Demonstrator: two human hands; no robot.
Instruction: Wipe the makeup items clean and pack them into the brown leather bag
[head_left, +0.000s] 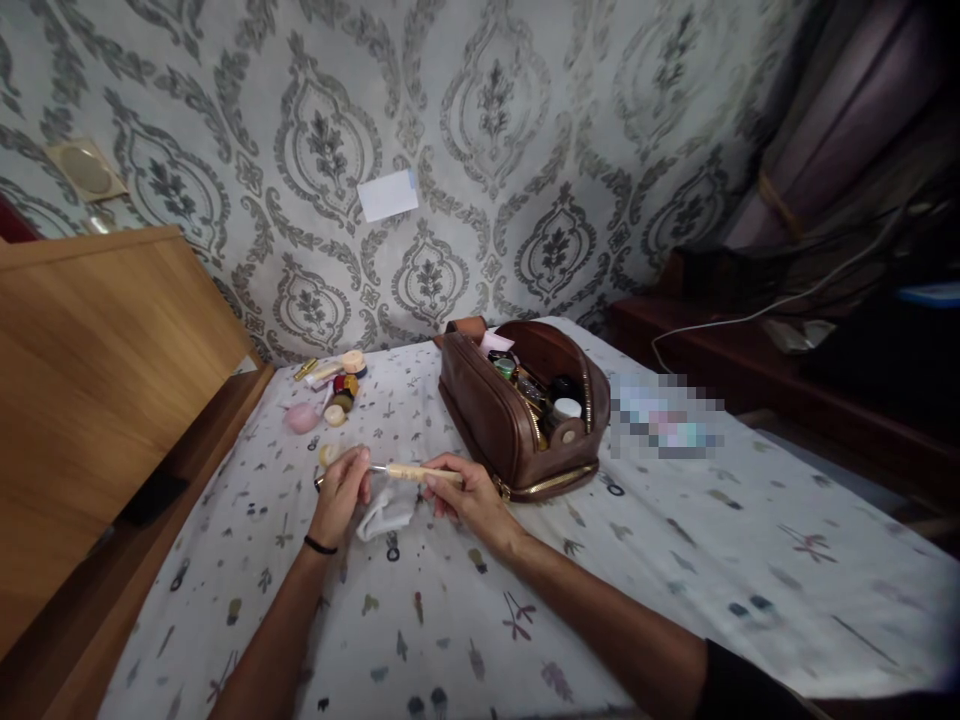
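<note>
A slim makeup brush (409, 472) with a cream, lettered handle and a silver neck is held level between both hands. My left hand (341, 492) is closed around its silver end, so the tip is hidden; a small dark and gold end pokes out past that hand. The fingers of my right hand (466, 492) pinch the handle's other end. Beneath the brush lies a crumpled white cloth or wipe (386, 518). Close to my right hand stands an open brown toiletry bag (484, 415), filled with small jars and bottles, including a white-lidded one (566, 410).
Small cosmetics lie at the back left, among them a pink rounded item (302, 418) and a peach-lidded jar (353, 362). A wooden panel (105, 380) borders the left side. Right of the bag is a blurred-out patch (667, 415); a white cable (757, 312) hangs beyond it.
</note>
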